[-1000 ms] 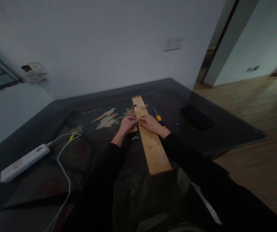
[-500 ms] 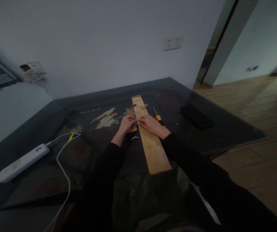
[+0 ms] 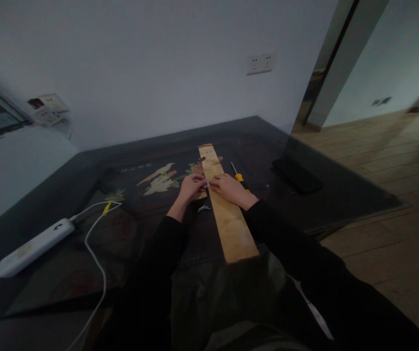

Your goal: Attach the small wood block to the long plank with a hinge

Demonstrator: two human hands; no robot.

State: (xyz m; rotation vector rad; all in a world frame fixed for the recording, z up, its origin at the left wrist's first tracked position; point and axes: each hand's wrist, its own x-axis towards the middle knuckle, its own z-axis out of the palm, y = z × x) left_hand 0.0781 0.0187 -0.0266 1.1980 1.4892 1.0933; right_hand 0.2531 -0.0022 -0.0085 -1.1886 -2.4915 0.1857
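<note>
Both hands, left (image 3: 191,187) and right (image 3: 230,188), pinch a small metal piece (image 3: 207,184) at the plank's (image 3: 227,219) left edge on the worktop (image 3: 66,253); each grip looks closed, so best hold it flat and square, fingertips steady.

I see a long pale wooden plank (image 3: 227,214) lying flat on the dark table, a small metal piece (image 3: 207,184) at its left edge.

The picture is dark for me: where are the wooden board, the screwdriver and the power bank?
wooden board (image 3: 231,229): head view, bare near half.
screwdriver (image 3: 239,177): head view, yellow handle.
power bank (image 3: 33,247): head view, white casing.
</note>
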